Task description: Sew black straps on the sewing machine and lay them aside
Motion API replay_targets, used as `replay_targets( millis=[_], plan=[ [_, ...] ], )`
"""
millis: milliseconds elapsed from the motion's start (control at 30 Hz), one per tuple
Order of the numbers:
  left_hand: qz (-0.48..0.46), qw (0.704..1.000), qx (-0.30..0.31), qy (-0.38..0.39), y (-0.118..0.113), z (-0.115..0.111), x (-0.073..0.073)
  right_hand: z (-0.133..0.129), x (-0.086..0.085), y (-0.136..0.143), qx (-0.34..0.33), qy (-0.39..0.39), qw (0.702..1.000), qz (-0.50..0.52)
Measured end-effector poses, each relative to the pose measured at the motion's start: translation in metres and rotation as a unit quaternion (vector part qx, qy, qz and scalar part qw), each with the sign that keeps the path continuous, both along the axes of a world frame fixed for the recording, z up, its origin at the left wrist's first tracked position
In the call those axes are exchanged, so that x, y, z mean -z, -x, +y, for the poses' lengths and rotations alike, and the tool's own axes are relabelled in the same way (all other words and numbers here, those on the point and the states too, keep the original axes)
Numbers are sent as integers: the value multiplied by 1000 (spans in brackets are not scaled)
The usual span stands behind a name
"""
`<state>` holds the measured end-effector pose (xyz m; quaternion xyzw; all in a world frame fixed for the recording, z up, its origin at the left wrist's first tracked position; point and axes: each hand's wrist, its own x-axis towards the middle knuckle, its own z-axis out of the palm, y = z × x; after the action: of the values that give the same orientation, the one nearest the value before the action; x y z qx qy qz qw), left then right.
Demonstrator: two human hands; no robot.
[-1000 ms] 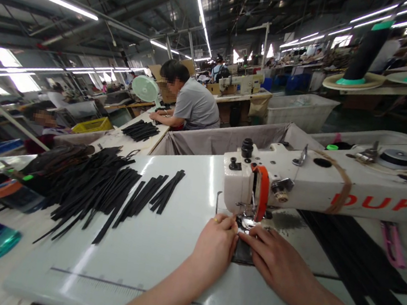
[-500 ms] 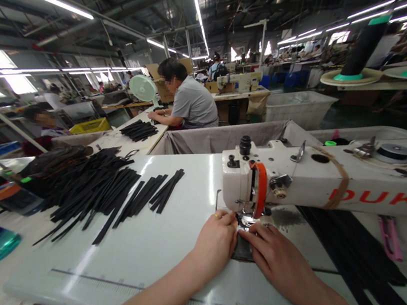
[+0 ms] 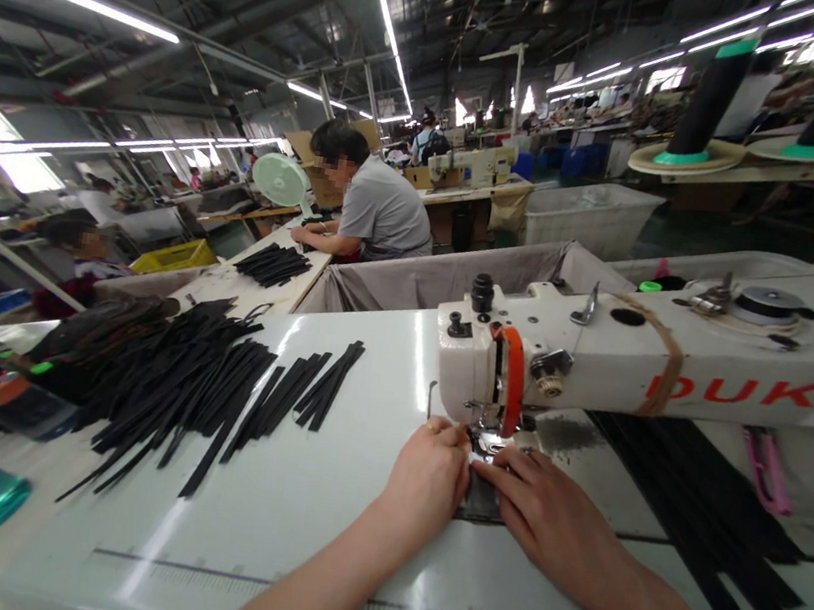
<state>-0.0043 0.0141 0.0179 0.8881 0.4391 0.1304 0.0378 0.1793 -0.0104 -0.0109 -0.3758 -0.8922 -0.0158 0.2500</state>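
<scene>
At the needle of a white sewing machine, my left hand is closed, its fingers curled beside the presser foot. My right hand comes in from the other side, fingers together, the index fingertip almost meeting the left hand. A small dark piece shows by the foot, but my fingers hide whatever they grip. Left of the hands, short black strips lie in small groups beside a larger heap of black strips. Longer black strips run out under the machine arm on the right.
A ruler scale runs along the front of the white table. Pink-handled scissors or snips sit behind the long strips. Black thread cones stand upper right. A co-worker sits ahead, past a fabric-lined bin.
The view has shifted slightly. Both hands stay at the presser foot in nearly the same pose, and the strips lie as before.
</scene>
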Motion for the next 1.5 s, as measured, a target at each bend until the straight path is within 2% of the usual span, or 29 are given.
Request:
replay_targets(
  millis=[133, 300, 467, 500, 633, 733, 867, 967, 1033, 1067, 1167, 1233, 1300, 1367, 1500],
  plan=[
    [7, 1000, 3, -3, -1, -2, -1, -1, 0, 0, 1, 10, 1000, -4],
    [-41, 999, -6, 0, 3, -2, 7, 0, 1, 0, -1, 12, 1000, -5],
    [-182, 974, -133, -5, 7, 13, 20, 0, 2, -1, -8, 7, 1000, -6],
    [-180, 973, -143, -11, 8, 16, 22, -1, 1, 0, -12, 13, 1000, -6],
    [-130, 985, -111, -9, 10, 23, 25, -4, -6, 2, -46, 43, 998, -1],
    [-146, 975, -167, 0, 19, 27, 20, -6, -9, 3, -67, 54, 996, 4],
    [-224, 934, -260, 101, 37, 30, 11, -8, -9, 2, -71, 64, 995, 28],
    [-260, 906, -280, 179, 45, 23, 3, -9, -9, 2, -75, 71, 993, 64],
    [-322, 872, -247, 275, 46, 14, -5, -12, -13, 3, -65, 103, 987, 108],
    [-370, 836, -211, 347, 46, 9, -11, -14, -16, 5, -56, 139, 980, 129],
    [-482, 681, -58, 548, 46, -4, -27, -22, -30, 9, -38, 286, 942, 175],
    [-496, 607, 37, 620, 48, -9, -35, -28, -39, 10, -61, 364, 911, 186],
    [-496, 559, 106, 656, 48, -12, -38, -33, -45, 9, -90, 402, 889, 200],
    [-500, 520, 147, 676, 48, -14, -37, -36, -47, 6, -101, 413, 880, 213],
    [-511, 471, 171, 699, 45, -14, -29, -39, -44, 1, -101, 398, 882, 232]
  ],
)
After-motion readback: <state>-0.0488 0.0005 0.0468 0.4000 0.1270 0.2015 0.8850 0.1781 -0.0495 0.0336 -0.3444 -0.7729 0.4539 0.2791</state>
